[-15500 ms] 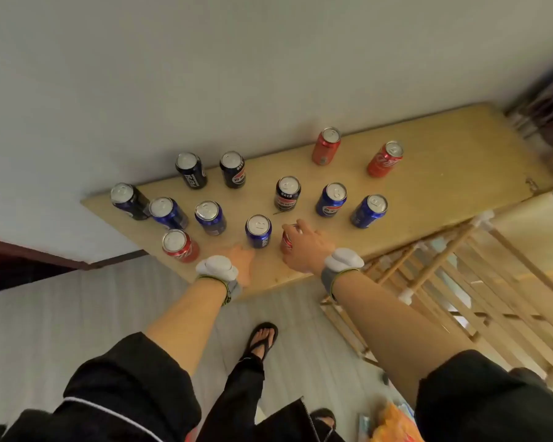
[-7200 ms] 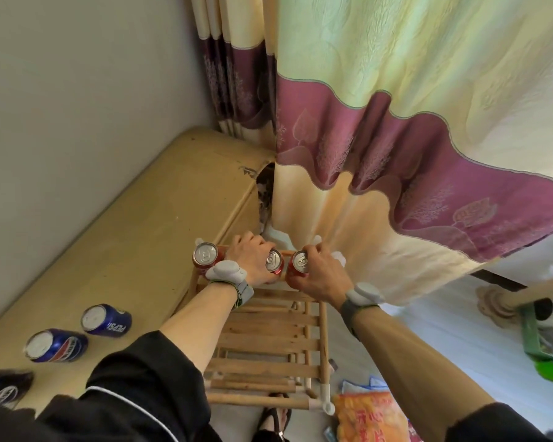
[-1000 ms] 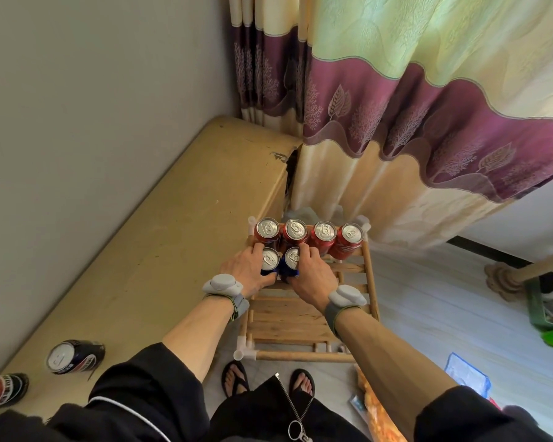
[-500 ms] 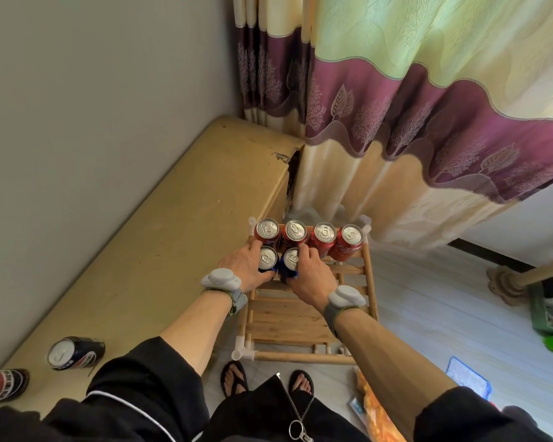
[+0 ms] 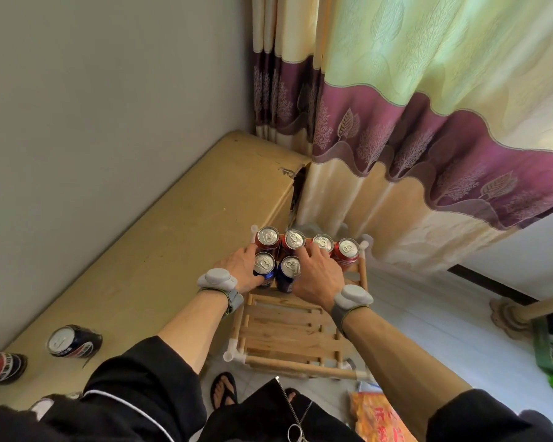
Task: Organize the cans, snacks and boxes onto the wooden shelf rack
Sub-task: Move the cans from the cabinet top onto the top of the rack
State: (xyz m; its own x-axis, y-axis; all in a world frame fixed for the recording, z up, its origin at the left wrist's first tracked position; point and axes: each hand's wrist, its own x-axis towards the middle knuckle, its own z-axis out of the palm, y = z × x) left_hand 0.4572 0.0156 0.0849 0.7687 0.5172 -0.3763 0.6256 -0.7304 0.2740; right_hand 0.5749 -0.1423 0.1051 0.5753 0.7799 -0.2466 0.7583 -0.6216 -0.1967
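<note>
Both arms reach fwd, forearms bare, wrists approx level. L hand (image 5: 240,267) curls round left blue can (image 5: 264,265); R hand (image 5: 314,276) grips right blue can (image 5: 288,272) beside it, knuckles up.

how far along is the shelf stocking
Done: four red cans stand in a back row on the wooden rack. In hand: the left hand and right hand grip two blue cans, one each, in front of that row. Left: two dark cans on the table, an orange snack bag on the floor.

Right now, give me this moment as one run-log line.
left hand grips left blue can | right hand grips right blue can | rack: four red cans, back row | table: two dark cans
</note>
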